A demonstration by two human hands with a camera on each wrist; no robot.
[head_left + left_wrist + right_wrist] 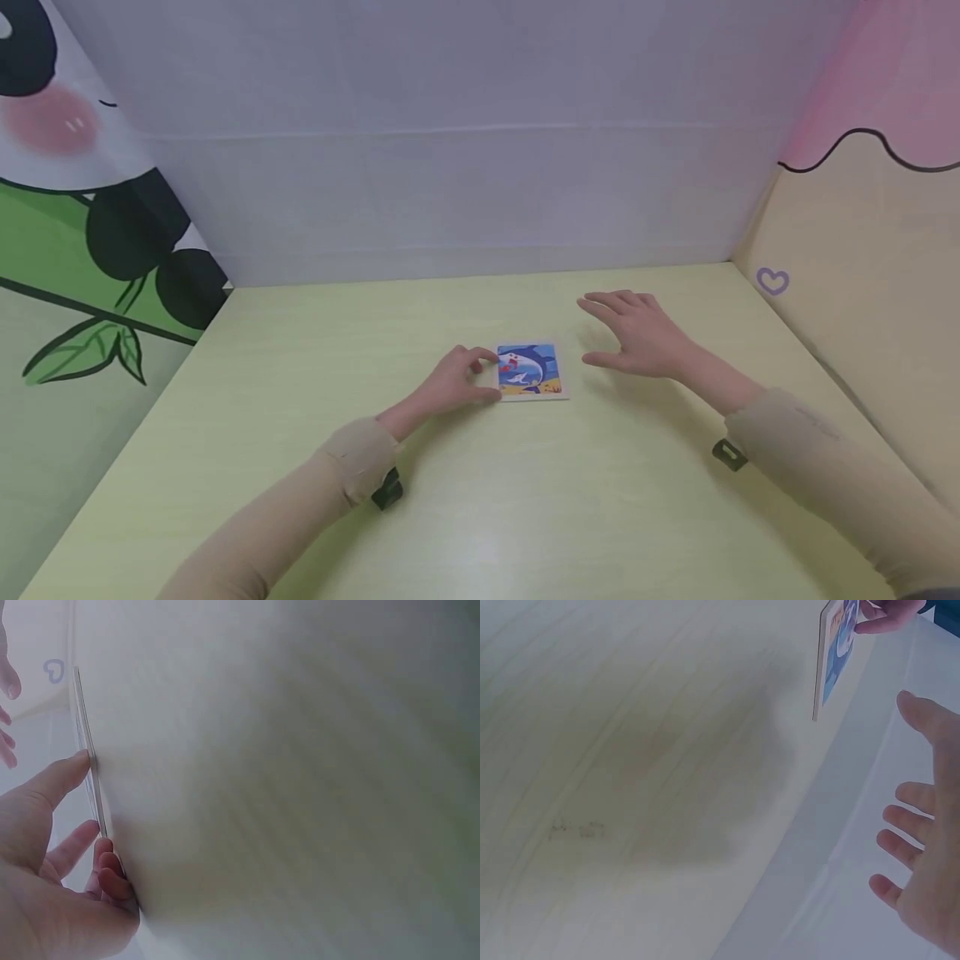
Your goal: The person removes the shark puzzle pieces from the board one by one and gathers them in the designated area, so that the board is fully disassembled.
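Observation:
A small square picture puzzle [528, 369] with a pale frame lies flat on the table, showing a blue shark-like sea animal above yellow sand. My left hand [457, 381] holds it at its left side, thumb at the near left corner and index finger on the left edge. In the left wrist view the puzzle [82, 720] appears edge-on, and the other fingers of the left hand [56, 847] are curled below it. To the right of the puzzle, my right hand [641, 337] hovers above the table with fingers spread. Nothing is in the right hand [926, 832].
The pale yellow-green table [480, 500] meets a plain whitish back wall [480, 192]. A panel with cartoon drawings [97, 275] stands along the left, and a beige and pink panel [870, 250] along the right. Each sleeve has a dark strap piece at its cuff.

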